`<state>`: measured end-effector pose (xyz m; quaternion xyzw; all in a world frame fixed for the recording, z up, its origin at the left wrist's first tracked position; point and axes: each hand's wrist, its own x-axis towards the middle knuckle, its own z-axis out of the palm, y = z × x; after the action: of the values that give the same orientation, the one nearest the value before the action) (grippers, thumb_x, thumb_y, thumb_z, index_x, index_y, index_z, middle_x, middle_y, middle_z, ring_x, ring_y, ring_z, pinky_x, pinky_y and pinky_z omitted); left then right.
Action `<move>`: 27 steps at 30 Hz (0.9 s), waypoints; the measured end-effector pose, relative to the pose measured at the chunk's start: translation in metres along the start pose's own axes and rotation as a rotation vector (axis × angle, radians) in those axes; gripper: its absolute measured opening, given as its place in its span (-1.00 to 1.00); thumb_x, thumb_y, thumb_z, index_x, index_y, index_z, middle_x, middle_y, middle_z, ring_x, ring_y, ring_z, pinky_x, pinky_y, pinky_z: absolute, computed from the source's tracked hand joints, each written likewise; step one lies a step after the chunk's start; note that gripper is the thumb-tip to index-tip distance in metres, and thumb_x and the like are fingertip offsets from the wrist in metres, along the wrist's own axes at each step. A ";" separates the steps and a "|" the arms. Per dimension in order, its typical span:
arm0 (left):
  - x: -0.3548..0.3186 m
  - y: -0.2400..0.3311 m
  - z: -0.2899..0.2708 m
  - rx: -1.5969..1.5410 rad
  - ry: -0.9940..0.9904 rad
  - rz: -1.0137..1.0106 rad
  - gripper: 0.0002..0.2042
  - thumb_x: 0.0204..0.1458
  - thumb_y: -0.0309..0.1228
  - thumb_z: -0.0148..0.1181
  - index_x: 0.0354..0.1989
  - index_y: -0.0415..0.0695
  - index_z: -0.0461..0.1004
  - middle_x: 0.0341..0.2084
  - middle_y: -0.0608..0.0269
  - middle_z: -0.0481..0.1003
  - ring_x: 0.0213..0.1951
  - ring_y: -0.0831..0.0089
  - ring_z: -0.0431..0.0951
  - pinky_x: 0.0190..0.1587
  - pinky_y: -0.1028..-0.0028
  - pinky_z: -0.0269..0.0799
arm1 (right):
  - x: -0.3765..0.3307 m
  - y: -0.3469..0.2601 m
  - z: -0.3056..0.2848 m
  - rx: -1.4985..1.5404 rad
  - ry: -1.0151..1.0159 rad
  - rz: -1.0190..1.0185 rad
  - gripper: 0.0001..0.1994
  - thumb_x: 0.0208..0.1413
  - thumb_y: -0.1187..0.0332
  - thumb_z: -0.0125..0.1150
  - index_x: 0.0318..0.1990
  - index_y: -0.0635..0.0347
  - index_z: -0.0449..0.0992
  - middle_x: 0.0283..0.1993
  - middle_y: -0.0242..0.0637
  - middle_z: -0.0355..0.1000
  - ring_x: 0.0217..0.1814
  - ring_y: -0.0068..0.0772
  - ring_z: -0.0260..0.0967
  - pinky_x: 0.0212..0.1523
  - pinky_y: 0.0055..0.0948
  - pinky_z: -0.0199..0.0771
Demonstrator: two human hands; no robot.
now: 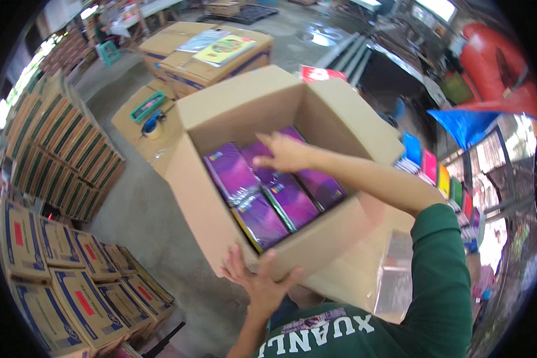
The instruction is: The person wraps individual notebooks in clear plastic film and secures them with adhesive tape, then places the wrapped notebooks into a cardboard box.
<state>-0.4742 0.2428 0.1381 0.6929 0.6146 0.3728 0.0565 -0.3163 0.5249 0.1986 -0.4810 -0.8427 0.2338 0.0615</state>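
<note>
A large open cardboard box [209,209] sits in front of me, its flaps spread outward. Inside lie several purple shrink-wrapped book packs [292,203] side by side. My right hand [286,152] reaches into the box from the right, fingers spread, resting on the top of the purple packs and holding nothing. My left hand [256,280] presses flat with fingers apart against the near outer wall of the box. The green sleeve of my right arm crosses the box's right flap.
Stacks of sealed printed cartons [59,161] line the left side and the lower left. Behind the box stand taped cartons [203,65] with a yellow book, a green tape dispenser [147,106] and a tape roll. Coloured books [441,176] are stacked at right.
</note>
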 end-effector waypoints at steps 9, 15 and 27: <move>-0.037 0.144 0.016 -0.766 0.072 0.338 -0.50 -0.05 -0.37 0.38 0.09 -0.15 0.38 0.21 -0.10 0.16 0.23 -0.05 0.24 0.20 0.05 0.26 | -0.472 0.052 -0.065 0.334 1.209 0.162 -0.61 0.21 0.37 0.21 0.17 0.27 0.44 -0.07 -0.36 0.52 -0.11 -0.51 0.45 -0.03 -0.47 0.45; -0.214 0.258 0.206 -0.445 -1.134 0.486 -0.18 -0.12 -0.10 0.42 0.35 -0.06 0.21 0.32 -0.14 0.11 0.33 -0.12 0.13 0.26 -0.13 0.12 | -0.698 0.142 0.197 -0.211 0.330 0.778 -0.15 -0.05 -0.07 0.36 0.39 0.03 0.19 0.44 -0.05 0.10 0.48 0.19 -0.03 0.34 0.10 0.12; -0.289 0.238 0.255 0.151 -1.078 0.911 -0.01 -0.05 0.40 0.01 0.51 0.18 -0.14 0.48 -0.12 -0.29 0.46 -0.24 -0.26 0.28 -0.45 -0.31 | -0.811 0.122 0.321 -0.078 0.257 0.830 -0.07 -0.09 -0.17 0.34 0.46 -0.23 0.08 0.55 -0.08 -0.14 0.54 0.18 -0.19 0.40 0.29 -0.17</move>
<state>-0.1226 0.0247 -0.0460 0.9710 0.1743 -0.0791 0.1429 0.1031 -0.2116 -0.0414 -0.8062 -0.5716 0.1449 0.0483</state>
